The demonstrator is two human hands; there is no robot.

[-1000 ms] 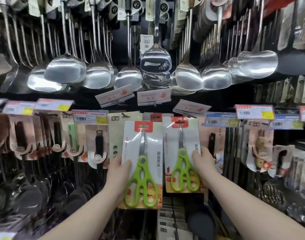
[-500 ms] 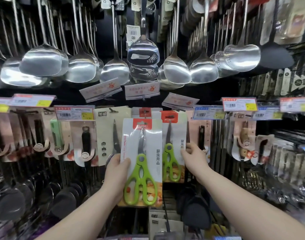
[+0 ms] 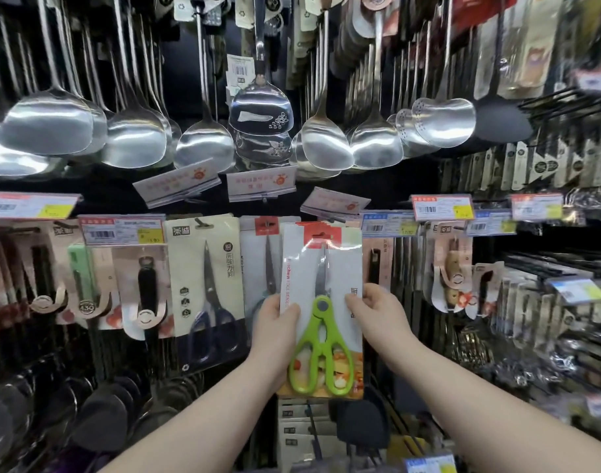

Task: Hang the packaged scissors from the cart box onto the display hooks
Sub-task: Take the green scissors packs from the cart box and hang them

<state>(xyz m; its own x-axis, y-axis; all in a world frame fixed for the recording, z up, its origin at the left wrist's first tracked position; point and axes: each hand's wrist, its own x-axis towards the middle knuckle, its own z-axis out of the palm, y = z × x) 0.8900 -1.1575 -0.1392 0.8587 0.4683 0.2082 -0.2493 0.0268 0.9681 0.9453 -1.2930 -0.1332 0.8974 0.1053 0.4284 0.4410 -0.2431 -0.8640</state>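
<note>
Pinching the green-handled scissors pack (image 3: 323,302) by both side edges, the left hand (image 3: 275,324) and right hand (image 3: 377,312) are holding it over matching red-topped packs (image 3: 326,224) already hanging; this one is apparently nearing its hook.

We see both hands gripping the green scissors pack (image 3: 321,312): left hand (image 3: 275,327) on its left edge, right hand (image 3: 377,310) opposite; its hook is probably hidden.

Steel spatulas (image 3: 135,138) hang in a row up top, a slotted one (image 3: 261,119) mid-row. Price tags (image 3: 121,232) below them. Carded black-handled tools (image 3: 147,291) at left. Dark spatula heads (image 3: 101,414) lowest.
</note>
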